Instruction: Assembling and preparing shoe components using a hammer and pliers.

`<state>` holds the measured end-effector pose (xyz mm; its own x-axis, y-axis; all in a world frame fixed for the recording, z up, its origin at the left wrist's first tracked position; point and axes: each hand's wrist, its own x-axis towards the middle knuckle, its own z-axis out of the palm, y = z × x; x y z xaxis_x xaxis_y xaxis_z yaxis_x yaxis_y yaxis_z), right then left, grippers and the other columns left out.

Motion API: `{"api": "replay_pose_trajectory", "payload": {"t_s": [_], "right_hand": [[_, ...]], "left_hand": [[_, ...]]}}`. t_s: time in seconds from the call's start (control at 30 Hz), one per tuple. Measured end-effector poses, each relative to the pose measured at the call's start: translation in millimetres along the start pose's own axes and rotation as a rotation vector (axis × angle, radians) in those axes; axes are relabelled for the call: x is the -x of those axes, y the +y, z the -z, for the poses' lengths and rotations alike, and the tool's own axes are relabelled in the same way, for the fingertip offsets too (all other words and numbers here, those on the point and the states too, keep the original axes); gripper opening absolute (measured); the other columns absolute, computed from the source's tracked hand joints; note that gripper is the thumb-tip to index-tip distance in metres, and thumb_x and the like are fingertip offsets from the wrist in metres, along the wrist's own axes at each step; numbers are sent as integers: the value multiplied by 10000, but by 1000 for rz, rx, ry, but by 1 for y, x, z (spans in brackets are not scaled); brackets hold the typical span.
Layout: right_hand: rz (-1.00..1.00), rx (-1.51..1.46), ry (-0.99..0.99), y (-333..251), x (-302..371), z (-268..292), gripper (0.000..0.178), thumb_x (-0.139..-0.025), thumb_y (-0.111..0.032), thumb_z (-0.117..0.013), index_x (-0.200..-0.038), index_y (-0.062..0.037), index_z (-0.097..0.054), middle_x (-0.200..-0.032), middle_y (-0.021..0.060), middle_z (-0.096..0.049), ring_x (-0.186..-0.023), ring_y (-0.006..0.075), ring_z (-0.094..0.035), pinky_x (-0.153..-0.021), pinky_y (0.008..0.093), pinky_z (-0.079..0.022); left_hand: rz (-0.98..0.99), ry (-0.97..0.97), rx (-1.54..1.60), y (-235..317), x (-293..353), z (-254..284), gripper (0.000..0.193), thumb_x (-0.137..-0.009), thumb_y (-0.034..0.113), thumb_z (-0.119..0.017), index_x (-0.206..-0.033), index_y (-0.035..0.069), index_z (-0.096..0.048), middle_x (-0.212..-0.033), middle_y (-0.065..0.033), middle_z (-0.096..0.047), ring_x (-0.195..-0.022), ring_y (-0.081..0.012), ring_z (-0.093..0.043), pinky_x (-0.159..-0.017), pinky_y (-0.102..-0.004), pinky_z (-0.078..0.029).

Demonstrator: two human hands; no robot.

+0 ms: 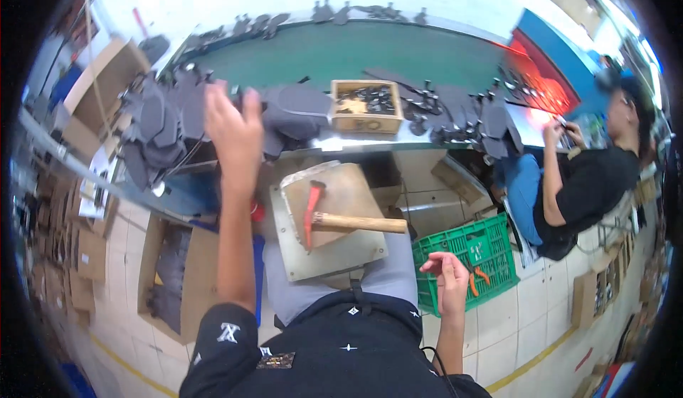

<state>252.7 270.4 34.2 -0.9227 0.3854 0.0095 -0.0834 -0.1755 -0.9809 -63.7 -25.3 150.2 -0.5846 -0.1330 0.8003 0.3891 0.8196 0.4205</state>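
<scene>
- Left hand (233, 124): raised, fingers spread, apparently empty, before the grey pieces (158, 124) (contact cannot be told).
- Right hand (448, 277): half-curled, apparently empty, the nearer of 2 to the hammer.
- Hammer (352, 221): on the pad (348, 193), handle lying left–right, its end toward the right hand.

Head view, left of a side-by-side fisheye pair; looks down and forward from the wearer's head, upright. Edges bend toward dark round rim. Lap (390, 273) and right hand (449, 284) near, left hand (236, 124) farther out, green-topped bench (320, 56) far, co-worker (594, 181) right.
</scene>
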Motion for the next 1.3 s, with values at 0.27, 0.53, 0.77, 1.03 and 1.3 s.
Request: {"api": "replay_pose_trajectory", "payload": {"t_s": [0.27,0.53,0.77,1.03,1.3], "right_hand": [[-128,293,211,54,45,37,276,-1048,-192,-465,-1099,23,-631,-858,68,-694,-769,127,-643,-731,274,-517],[601,1304,113,74,-63,10,177,-900,-67,-541,-1039,-5,-630,-864,143,-684,-782,301,-665,-728,424,-523],[-214,1566,-398,145,-231,-13,312,-892,-177,-539,-1133,-52,-694,-1201,198,-654,-1112,380,-628,-942,484,-501],[319,1784,-900,196,-267,-65,384,-895,-229,-537,-1230,-60,-618,-1251,188,-611,-1154,347,-574,-962,412,-463],[608,1607,-789,65,-152,-182,480,-1052,-323,-338,-1486,-116,-333,-1517,106,-382,-1411,208,-327,-1171,292,-224]], "left_hand": [[-149,-612,-104,56,169,-45,568,-944,400,-556,-1307,-35,-519,-1469,-219,-414,-1407,-384,-319,-1130,-592,-246],[-173,-728,-315,42,170,-51,469,-948,325,-541,-1295,10,-526,-1465,-183,-412,-1350,-412,-366,-1087,-635,-287],[-180,-758,-268,37,178,-33,505,-904,216,-519,-1329,-56,-533,-1471,-214,-434,-1340,-451,-413,-1056,-612,-352],[-122,-702,-143,61,171,-38,507,-812,187,-583,-1239,-86,-584,-1343,-211,-541,-1244,-369,-496,-1024,-551,-378],[-204,-434,-338,50,182,-48,303,-805,232,-573,-983,9,-676,-1027,-145,-591,-1019,-284,-513,-844,-408,-415]]}}
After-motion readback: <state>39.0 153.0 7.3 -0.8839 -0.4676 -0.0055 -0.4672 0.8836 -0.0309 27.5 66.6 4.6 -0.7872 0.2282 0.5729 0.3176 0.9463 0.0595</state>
